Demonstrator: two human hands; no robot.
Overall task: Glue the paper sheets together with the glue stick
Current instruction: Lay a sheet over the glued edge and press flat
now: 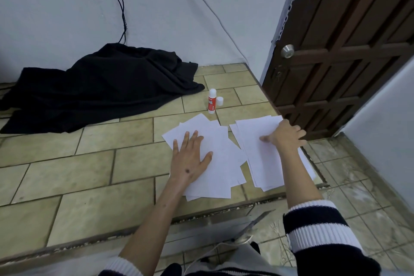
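Flat left hand point(190, 157) on papers point(215, 177)

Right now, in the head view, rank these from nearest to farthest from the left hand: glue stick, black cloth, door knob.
From the left hand, which lies flat on the spread sheets:
1. Glue stick, standing uncapped just beyond the papers.
2. Black cloth, heaped to the far left by the wall.
3. Door knob, up on the right.

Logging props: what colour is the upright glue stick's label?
Red label on the white glue stick; head view.
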